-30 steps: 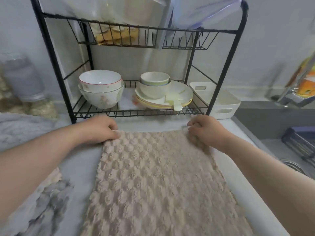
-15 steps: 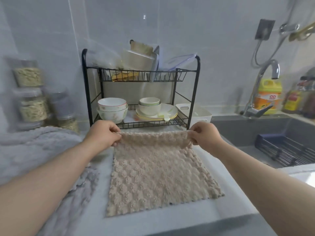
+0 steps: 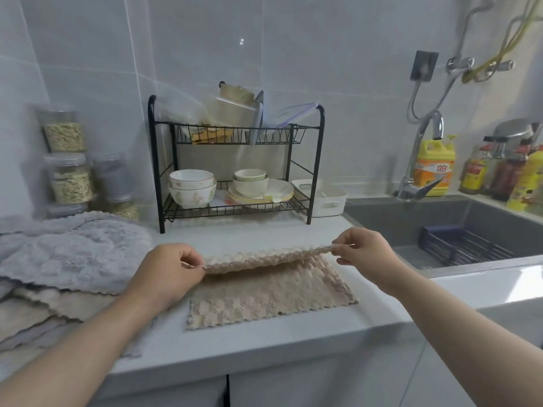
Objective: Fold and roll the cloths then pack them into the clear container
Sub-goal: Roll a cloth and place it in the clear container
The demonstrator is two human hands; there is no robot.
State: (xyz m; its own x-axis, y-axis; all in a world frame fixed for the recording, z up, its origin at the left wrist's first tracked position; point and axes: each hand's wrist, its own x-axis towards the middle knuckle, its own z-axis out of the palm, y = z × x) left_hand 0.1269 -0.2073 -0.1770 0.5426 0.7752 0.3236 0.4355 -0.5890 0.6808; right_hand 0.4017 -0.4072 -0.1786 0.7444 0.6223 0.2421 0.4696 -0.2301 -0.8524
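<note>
A beige textured cloth lies on the white counter in front of me. Its far edge is lifted off the counter and bent toward me over the near half. My left hand pinches the far left corner. My right hand pinches the far right corner, slightly higher. A pile of grey and beige cloths sits on the counter to the left. A clear lidded container leans on the top shelf of the rack.
A black wire dish rack with bowls and plates stands behind the cloth. A white basket sits beside it. Jars stand at the back left. A grey sink, a tap and bottles are on the right.
Both hands have lifted the cloth's far edge and drawn it toward me, over the near half. The view has pulled back and risen.
</note>
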